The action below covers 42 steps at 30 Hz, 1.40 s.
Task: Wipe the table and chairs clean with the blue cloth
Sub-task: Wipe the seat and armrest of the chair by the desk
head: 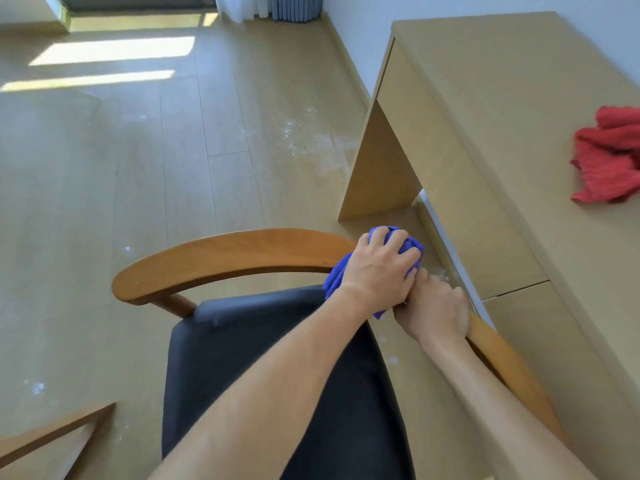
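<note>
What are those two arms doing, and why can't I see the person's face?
The camera sits on the person's head and looks down, so you see only their arms. The left hand grips a bunched blue cloth and presses it on the curved wooden backrest of a chair with a black padded seat. The right hand holds the same wooden rail beside it. On the light wooden table lies a crumpled red cloth. White dusty marks speckle the floor.

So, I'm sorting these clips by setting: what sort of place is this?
Probably a room in a home or flat, sparsely furnished: pale wood-plank floor, a light wooden desk against a white wall, a padded wooden chair, and curtains by a sunlit window.
</note>
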Each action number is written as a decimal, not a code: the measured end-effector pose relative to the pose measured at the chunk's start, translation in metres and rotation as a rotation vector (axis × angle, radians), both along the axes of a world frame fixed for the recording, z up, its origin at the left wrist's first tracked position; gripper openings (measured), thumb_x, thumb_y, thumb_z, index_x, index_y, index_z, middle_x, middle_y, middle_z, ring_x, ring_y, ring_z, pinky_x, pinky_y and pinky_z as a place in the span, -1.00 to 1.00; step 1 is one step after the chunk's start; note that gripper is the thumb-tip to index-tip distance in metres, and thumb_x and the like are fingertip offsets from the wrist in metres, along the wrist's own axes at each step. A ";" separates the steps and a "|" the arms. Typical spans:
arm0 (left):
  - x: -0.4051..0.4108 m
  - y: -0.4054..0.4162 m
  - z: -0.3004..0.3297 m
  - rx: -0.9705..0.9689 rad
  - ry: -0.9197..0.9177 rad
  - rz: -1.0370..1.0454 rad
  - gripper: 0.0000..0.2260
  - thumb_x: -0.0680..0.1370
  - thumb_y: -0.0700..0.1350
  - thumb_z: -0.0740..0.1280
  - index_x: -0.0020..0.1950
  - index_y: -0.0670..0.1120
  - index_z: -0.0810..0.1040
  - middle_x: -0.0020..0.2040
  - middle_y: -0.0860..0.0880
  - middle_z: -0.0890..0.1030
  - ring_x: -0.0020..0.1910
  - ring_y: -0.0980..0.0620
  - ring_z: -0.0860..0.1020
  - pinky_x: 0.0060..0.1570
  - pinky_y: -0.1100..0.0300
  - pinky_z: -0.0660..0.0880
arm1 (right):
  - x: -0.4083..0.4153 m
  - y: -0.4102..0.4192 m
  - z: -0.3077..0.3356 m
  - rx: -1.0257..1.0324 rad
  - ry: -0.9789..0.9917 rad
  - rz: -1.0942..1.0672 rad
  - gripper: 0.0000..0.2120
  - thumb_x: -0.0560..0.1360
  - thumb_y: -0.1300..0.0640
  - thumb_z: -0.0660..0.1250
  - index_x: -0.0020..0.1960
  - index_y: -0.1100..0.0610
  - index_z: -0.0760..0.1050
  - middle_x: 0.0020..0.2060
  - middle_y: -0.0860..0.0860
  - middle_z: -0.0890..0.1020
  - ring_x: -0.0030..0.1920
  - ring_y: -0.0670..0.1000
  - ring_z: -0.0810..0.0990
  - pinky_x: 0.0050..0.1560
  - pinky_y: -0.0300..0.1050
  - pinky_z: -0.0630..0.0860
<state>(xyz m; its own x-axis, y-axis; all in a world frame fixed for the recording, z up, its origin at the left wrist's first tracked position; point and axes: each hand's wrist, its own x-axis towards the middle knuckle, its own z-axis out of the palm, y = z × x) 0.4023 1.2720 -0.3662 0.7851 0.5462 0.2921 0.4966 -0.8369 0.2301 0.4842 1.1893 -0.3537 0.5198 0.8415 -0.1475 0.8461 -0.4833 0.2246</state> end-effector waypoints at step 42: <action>0.012 -0.002 -0.005 0.051 -0.061 0.017 -0.91 0.47 -0.16 0.29 -0.16 -0.14 0.58 0.02 -0.14 0.60 -0.12 -0.19 0.54 -0.07 -0.06 0.52 | 0.006 -0.001 -0.001 0.018 0.061 -0.028 -0.78 0.56 -0.02 0.19 0.05 0.12 0.41 -0.07 0.04 0.62 -0.08 0.06 0.62 -0.17 -0.09 0.28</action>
<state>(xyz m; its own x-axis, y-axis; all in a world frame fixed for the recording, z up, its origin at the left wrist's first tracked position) 0.4139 1.2696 -0.3713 0.7558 0.5427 0.3663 0.4974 -0.8397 0.2178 0.4905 1.1882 -0.3547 0.5336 0.8296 -0.1645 0.8441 -0.5105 0.1637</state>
